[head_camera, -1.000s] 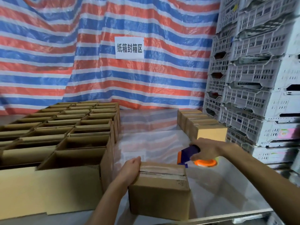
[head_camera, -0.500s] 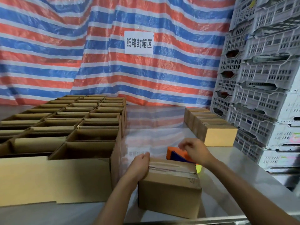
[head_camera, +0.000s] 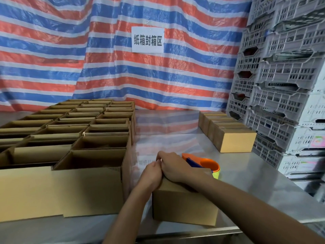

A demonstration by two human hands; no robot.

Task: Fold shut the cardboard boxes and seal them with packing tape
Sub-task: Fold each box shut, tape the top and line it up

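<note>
box: small brown cardboard box (head_camera: 182,203), flaps shut, is set near the front edge of the steel table (head_camera: 246,182).
left hand (head_camera: 152,173): curled over the box's left top edge, judged to steady it.
right hand (head_camera: 173,167): fingers bent over the far top edge; tape is likely being pressed down.
dispenser: orange-and-blue plastic tape dispenser (head_camera: 202,164) is parked just behind the box, within reach.

open boxes (head_camera: 79,138) left, sealed boxes (head_camera: 228,131) right

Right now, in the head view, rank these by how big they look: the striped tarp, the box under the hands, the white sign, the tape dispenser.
1. Tarp
2. Box
3. Sign and tape dispenser: too close to rank; the dispenser is nearer and partly hidden.
</note>
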